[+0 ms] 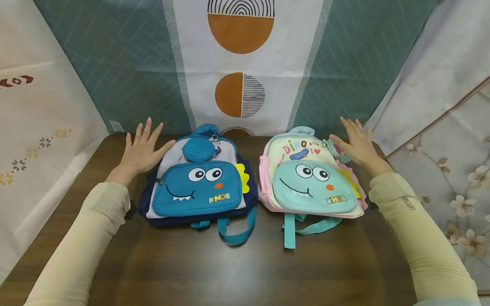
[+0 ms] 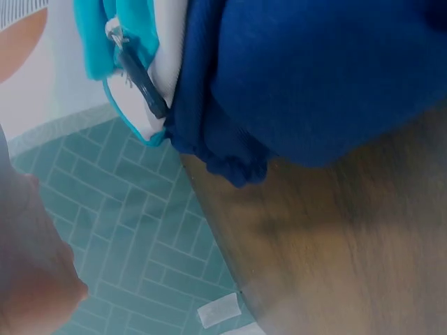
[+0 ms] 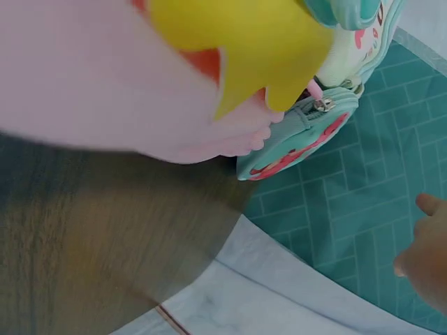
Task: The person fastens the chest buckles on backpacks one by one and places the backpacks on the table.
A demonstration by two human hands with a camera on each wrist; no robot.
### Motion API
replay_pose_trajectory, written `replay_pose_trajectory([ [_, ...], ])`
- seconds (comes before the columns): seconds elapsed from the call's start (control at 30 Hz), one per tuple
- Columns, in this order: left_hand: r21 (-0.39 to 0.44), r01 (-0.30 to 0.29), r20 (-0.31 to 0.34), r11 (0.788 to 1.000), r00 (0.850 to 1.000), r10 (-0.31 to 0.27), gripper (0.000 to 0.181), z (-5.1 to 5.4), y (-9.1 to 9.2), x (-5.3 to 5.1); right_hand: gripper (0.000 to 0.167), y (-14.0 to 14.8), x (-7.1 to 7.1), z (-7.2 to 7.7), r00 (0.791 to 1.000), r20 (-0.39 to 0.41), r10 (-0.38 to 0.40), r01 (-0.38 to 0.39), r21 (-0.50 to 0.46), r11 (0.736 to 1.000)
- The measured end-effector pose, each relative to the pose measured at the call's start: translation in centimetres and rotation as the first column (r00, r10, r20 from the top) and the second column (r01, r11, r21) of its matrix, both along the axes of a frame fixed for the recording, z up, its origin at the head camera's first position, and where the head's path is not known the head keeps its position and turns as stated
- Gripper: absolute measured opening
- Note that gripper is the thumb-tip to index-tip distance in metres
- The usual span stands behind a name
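Two small dinosaur backpacks lie side by side on a dark wooden table (image 1: 229, 276), fronts facing up. The blue backpack (image 1: 199, 191) is on the left, with a round blue pouch (image 1: 198, 150) on its upper part. On the right is the pink and mint backpack (image 1: 314, 187), a small round mint pouch (image 1: 338, 151) hanging at its upper right. My left hand (image 1: 139, 151) is spread beside the blue backpack's upper left, holding nothing. With fingers extended, my right hand (image 1: 357, 146) is next to the mint pouch; whether it touches the pouch I cannot tell.
Teal and white patterned cloth (image 1: 241, 63) hangs behind the table's far edge. Pale cloths flank both sides, the right one with printed flowers (image 1: 474, 242). Backpack straps (image 1: 237, 238) trail toward the near side of the table.
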State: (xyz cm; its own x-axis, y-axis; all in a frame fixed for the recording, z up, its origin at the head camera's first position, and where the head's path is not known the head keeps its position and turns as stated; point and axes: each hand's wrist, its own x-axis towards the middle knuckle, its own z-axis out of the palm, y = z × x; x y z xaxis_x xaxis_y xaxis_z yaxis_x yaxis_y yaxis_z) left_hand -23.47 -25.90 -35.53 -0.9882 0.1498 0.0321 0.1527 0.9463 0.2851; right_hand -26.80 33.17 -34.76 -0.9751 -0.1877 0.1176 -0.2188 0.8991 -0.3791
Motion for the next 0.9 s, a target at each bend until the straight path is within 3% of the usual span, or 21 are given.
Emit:
replay_pose_trajectory([
  [0.3, 0.016, 0.035, 0.013, 0.999, 0.999, -0.035, 0.083, 0.1, 0.4, 0.4, 0.08, 0.1, 0.3, 0.3, 1.0, 0.019, 0.009, -0.009, 0.033, 0.999],
  [0.5, 0.036, 0.099, 0.034, 0.994, 0.994, -0.1, 0.082, 0.7, 2.1, 0.8, 0.082, -0.2, 0.0, 0.5, 0.997, 0.071, 0.011, -0.008, -0.041, 0.999],
  [0.63, 0.025, 0.153, 0.019, 0.988, 0.988, -0.153, 0.083, 1.0, 4.4, 0.6, 0.088, -1.4, -1.2, 1.2, 0.997, 0.08, 0.018, -0.011, -0.088, 0.996],
  [0.77, 0.011, 0.221, 0.021, 0.975, 0.975, -0.221, 0.084, 1.4, 7.7, 0.6, 0.089, -3.4, -2.8, 2.3, 0.995, 0.081, 0.055, -0.049, -0.074, 0.996],
  [0.83, 0.017, 0.267, 0.041, 0.964, 0.963, -0.267, 0.084, 1.3, 9.5, 1.5, 0.088, -4.6, -3.5, 2.5, 0.992, 0.094, 0.079, -0.075, -0.045, 0.996],
  [0.9, 0.031, 0.319, 0.087, 0.947, 0.943, -0.321, 0.085, 1.0, 11.3, 3.2, 0.088, -6.1, -3.7, 2.3, 0.989, 0.114, 0.089, -0.09, 0.005, 0.996],
])
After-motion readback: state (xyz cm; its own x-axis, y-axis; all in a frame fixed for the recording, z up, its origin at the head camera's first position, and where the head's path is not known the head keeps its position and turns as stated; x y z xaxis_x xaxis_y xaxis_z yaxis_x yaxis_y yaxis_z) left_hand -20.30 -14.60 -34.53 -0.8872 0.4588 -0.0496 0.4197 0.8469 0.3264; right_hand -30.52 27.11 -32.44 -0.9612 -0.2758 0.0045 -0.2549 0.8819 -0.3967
